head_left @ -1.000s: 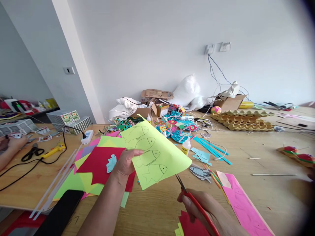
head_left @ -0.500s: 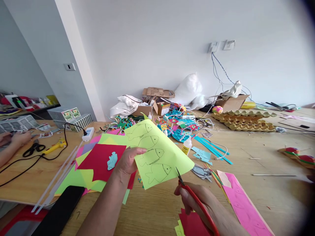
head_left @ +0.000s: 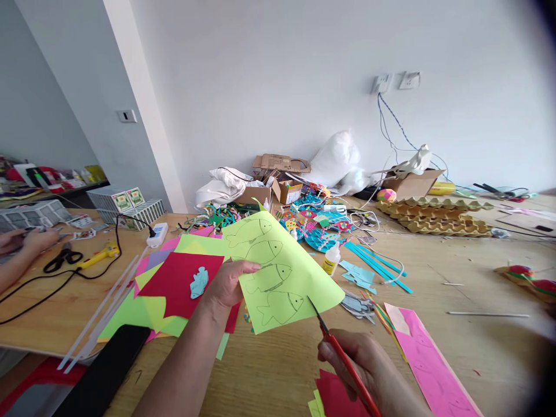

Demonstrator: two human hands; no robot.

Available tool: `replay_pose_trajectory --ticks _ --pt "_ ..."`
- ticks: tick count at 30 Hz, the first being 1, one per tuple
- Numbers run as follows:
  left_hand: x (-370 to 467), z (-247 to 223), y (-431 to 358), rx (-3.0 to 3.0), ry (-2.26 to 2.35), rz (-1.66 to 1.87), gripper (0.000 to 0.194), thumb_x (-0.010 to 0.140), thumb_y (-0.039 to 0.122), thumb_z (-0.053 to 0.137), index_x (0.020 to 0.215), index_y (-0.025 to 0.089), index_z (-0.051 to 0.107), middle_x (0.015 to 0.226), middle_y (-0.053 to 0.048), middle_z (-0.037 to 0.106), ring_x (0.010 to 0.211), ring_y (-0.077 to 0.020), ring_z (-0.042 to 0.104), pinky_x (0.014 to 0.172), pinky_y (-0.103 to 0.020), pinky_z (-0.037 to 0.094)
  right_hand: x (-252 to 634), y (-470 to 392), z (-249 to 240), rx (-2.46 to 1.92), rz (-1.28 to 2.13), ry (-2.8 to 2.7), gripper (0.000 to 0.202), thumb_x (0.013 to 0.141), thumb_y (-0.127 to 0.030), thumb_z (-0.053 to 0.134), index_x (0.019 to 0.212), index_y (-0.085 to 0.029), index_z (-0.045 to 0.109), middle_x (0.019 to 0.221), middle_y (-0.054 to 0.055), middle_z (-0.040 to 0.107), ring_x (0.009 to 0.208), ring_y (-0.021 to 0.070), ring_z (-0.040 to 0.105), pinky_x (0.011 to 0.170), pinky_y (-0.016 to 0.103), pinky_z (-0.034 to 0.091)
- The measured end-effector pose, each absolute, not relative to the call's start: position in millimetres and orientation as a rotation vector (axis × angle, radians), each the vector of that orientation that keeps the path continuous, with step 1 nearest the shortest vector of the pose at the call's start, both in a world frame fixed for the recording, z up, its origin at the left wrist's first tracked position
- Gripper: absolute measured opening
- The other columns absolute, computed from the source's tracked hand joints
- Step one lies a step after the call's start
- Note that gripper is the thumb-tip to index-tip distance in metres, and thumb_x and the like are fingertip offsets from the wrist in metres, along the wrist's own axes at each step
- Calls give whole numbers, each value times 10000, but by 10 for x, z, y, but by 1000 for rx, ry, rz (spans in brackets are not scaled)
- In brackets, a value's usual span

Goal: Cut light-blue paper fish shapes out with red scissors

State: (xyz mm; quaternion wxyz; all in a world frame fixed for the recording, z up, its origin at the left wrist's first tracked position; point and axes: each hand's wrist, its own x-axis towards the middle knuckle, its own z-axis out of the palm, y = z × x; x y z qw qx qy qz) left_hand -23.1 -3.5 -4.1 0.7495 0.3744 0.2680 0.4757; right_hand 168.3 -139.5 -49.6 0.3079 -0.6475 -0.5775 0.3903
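A sheet of light green paper [head_left: 299, 266] with several fish outlines drawn on it is held up by its left edge in my left hand [head_left: 232, 282], thumb on top. My right hand [head_left: 358, 359] grips red-handled scissors [head_left: 343, 356]. Their blades overlap the lower right part of the sheet, beside the lowest fish. Under my left wrist lies red paper [head_left: 163, 284] with a blue paper fish [head_left: 198, 282] on it. Grey cut-out pieces [head_left: 358, 306] and a pink strip with fish drawings [head_left: 428, 353] lie near my right hand.
A glue bottle [head_left: 331, 259] stands behind the sheet, near blue paper strips [head_left: 382, 266]. At left are a black phone-like slab [head_left: 104, 370], a yellow glue gun [head_left: 99, 255], black scissors [head_left: 63, 258] and another person's hands [head_left: 37, 238]. Egg trays [head_left: 434, 217] sit at the back right.
The scissors and my right hand have shifted slightly, and the blade tips now sit further over the sheet, nearer the lowest fish. My left hand keeps its hold.
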Motion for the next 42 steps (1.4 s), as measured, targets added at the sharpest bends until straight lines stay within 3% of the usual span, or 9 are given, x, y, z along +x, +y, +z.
replay_pose_trajectory --ticks 6,12,19,26,32,42 --pt "-251 -29 -40 865 618 1016 144 494 158 696 629 114 719 667 -77 740 699 -279 689 688 -367 491 1681 -1390 -552 -1682 1026 -1473 478 800 -587 507 521 -202 460 472 -42 423 395 99 363 373 215 225" --pt "-244 -57 -47 900 599 921 183 506 168 693 675 109 732 774 -121 752 827 -332 689 720 -387 500 1656 -1443 -410 -1649 1140 -1505 509 841 -643 419 655 -185 539 516 -43 446 480 119 416 451 219 269" --pt "-211 -114 -47 882 579 851 298 503 145 712 795 96 752 802 -126 757 803 -330 697 716 -392 508 1640 -1452 -371 -1618 1191 -1492 457 865 -599 403 719 -185 531 556 -46 449 529 130 440 491 230 303" --pt "-170 -134 -69 866 519 859 370 526 116 707 893 120 752 871 -110 762 914 -332 686 764 -390 519 1626 -1428 -449 -1527 1187 -1431 415 848 -559 411 666 -192 480 513 -34 489 498 126 423 492 237 315" --pt "-154 -124 -83 863 548 805 292 502 132 699 786 102 761 863 -126 760 886 -335 693 753 -393 532 1629 -1496 -387 -1582 1185 -1397 484 863 -605 379 648 -188 498 485 -18 533 455 121 453 482 235 331" --pt "-164 -90 -104 873 598 792 285 492 129 679 765 92 753 816 -129 759 933 -351 677 786 -404 520 1657 -1499 -538 -1615 1134 -1374 582 811 -730 359 671 -186 510 409 -51 434 393 96 356 419 227 223"
